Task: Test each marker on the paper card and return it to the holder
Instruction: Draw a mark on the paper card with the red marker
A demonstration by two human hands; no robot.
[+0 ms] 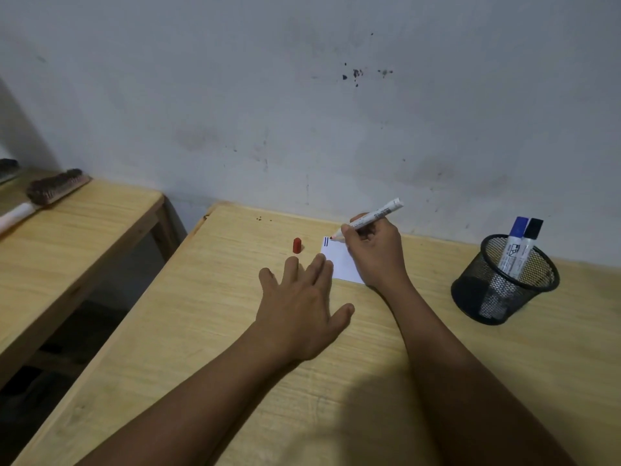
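My right hand [374, 252] grips an uncapped red marker [376, 215], its tip touching the top left corner of the white paper card [341, 264]. Two short dark lines are drawn on that corner. The marker's red cap [296, 245] stands upright on the table just left of the card. Flat on the table, fingers spread, my left hand [302, 307] rests with its fingertips on the card's left edge. A black mesh holder [504, 280] at the right holds a blue-capped marker [514, 250] and a black-capped marker [528, 247].
The wooden table [235, 348] stands against a stained white wall. To the left, across a gap, a second wooden table [84, 230] carries a brush [50, 191] with a white handle.
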